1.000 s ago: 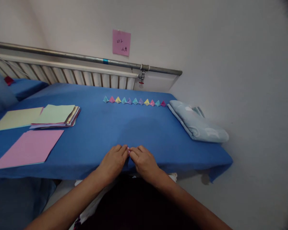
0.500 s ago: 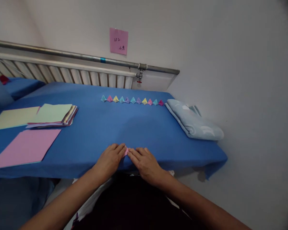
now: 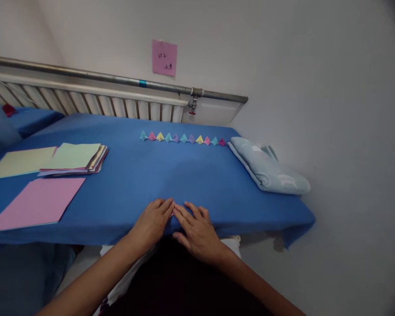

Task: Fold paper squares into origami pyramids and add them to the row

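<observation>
A small folded piece of pink paper [image 3: 173, 208] lies on the blue cloth near the front edge, mostly covered by fingers. My left hand [image 3: 153, 222] has its fingers close together and holds the paper from the left. From the other side, my right hand [image 3: 197, 229] rests a fingertip on the paper, its thumb and other fingers spread apart. Beyond both hands, several small folded paper pieces [image 3: 183, 138] in blue, pink, yellow and purple stand in a row.
Pink paper sheets [image 3: 41, 202] and a stack of coloured paper [image 3: 74, 156] lie on the left of the blue-covered table [image 3: 131, 175]. A folded light-blue blanket [image 3: 266, 166] is at the right end. Behind are a radiator [image 3: 102, 103] and a pipe; a pink note [image 3: 164, 58] hangs on the wall.
My right hand's thumb and fingers have spread, and its fingertip now covers more of the pink paper. My left hand stays at the paper. The camera view has shifted slightly.
</observation>
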`<act>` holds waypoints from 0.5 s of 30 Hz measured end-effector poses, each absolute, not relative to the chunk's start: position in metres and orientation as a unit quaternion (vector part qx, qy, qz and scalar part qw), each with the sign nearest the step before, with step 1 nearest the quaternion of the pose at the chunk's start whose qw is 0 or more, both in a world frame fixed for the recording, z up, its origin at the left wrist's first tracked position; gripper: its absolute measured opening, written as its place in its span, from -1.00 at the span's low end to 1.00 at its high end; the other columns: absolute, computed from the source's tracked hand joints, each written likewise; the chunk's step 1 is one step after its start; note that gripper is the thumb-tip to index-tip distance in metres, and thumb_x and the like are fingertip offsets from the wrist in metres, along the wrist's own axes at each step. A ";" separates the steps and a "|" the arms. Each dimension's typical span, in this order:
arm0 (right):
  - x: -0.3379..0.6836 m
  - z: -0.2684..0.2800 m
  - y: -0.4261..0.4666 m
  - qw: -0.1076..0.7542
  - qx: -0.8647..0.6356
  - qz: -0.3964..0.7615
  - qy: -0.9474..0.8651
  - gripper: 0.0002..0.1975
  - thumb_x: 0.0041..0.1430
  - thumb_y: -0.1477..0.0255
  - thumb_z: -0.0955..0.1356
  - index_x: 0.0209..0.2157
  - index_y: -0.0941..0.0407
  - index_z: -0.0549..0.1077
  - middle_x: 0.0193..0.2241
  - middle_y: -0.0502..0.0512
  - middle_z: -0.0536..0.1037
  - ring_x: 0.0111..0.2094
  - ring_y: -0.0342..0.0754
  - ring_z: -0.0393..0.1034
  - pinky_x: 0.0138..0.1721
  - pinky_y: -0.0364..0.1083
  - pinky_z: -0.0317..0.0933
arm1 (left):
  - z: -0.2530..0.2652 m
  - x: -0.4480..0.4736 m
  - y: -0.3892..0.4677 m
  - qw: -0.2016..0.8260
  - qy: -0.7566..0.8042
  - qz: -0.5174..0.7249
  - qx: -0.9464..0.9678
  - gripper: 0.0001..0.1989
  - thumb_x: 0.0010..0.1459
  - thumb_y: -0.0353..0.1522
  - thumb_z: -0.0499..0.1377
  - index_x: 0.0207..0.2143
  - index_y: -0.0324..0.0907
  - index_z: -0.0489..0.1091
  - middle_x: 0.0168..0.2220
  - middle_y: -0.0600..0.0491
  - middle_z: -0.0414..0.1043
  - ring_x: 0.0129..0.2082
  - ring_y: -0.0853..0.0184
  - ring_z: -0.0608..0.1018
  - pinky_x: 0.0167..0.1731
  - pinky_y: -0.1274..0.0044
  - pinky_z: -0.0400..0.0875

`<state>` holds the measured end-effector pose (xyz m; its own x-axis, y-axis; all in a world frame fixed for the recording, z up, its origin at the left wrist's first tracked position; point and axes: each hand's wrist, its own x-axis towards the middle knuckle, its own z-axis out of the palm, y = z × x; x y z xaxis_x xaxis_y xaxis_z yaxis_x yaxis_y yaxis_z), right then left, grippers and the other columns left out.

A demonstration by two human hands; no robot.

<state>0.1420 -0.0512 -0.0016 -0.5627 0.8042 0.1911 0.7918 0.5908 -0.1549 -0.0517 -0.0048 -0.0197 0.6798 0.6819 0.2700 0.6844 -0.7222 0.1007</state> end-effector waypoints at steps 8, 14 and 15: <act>0.149 -0.005 -0.048 0.098 -0.453 0.017 -0.886 -0.42 0.22 0.43 0.28 0.26 0.08 0.09 0.25 0.07 0.20 0.19 0.20 -0.01 0.07 0.20 -0.09 | -0.025 -0.079 -0.006 -0.031 -0.311 -0.209 -0.926 -0.52 0.20 -0.59 -0.09 0.16 -0.23 0.16 0.13 -0.13 0.32 0.13 0.29 0.34 0.08 0.34 0.30; 0.148 -0.007 -0.050 0.086 -0.464 0.008 -0.882 -0.34 0.11 0.62 0.25 0.25 0.05 0.11 0.24 0.07 0.21 0.19 0.19 0.00 0.05 0.19 -0.08 | -0.020 -0.084 -0.012 -0.035 -0.291 -0.207 -0.933 -0.43 0.12 -0.65 -0.08 0.16 -0.13 0.19 0.13 -0.09 0.33 0.12 0.26 0.36 0.07 0.29 0.30; 0.148 -0.007 -0.050 0.086 -0.467 0.008 -0.880 -0.35 0.11 0.63 0.24 0.25 0.05 0.12 0.24 0.06 0.21 0.19 0.20 0.00 0.05 0.19 -0.09 | -0.020 -0.085 -0.013 -0.027 -0.289 -0.199 -0.936 -0.44 0.11 -0.64 -0.06 0.15 -0.12 0.21 0.13 -0.09 0.33 0.12 0.24 0.37 0.08 0.27 0.28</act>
<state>0.1477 -0.0496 -0.0069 -0.5482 0.8238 0.1446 0.8211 0.5629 -0.0946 -0.0848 -0.0128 -0.0201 0.7533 0.5522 0.3574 0.5307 -0.8312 0.1656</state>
